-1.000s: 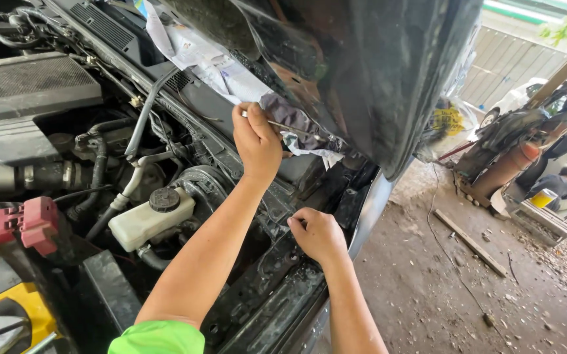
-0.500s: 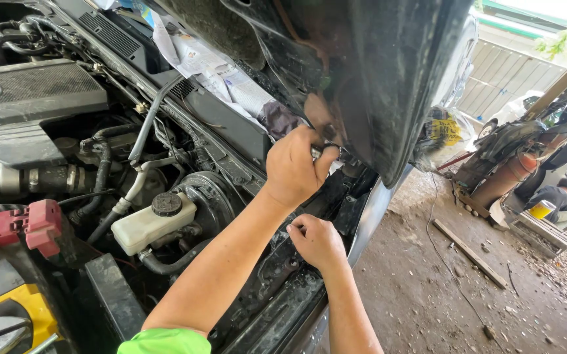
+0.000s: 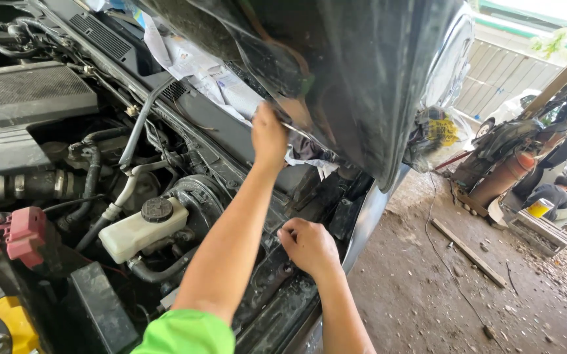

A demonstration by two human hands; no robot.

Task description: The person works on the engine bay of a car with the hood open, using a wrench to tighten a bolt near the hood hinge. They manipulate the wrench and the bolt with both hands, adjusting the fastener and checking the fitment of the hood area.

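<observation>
The left hand (image 3: 269,136) reaches up from the engine bay and pinches a crumpled rag (image 3: 306,152), grey and white, right where it is tucked under the lower edge of the raised black hood (image 3: 362,78); its fingers are closed on the cloth, though the fingertips themselves are hidden behind the hood's lip. The right hand (image 3: 308,246) sits lower, curled with fingers together against the dirty inner fender ledge (image 3: 277,288) at the side of the bay; whether it grips anything small I cannot tell. The two hands are well apart, one above the other. The rag looks soft, light and limp, likely to drape and snag on edges instead of sliding free cleanly, so a bunched handful near the trapped part seems the surest hold. Near the left forearm stand a white fluid reservoir (image 3: 136,231) with a black cap and dark rubber hoses (image 3: 93,174), with a red terminal cover (image 3: 8,236) further off at the bay's near corner. Beyond the car lies a wooden plank (image 3: 470,252) on the dirt floor
</observation>
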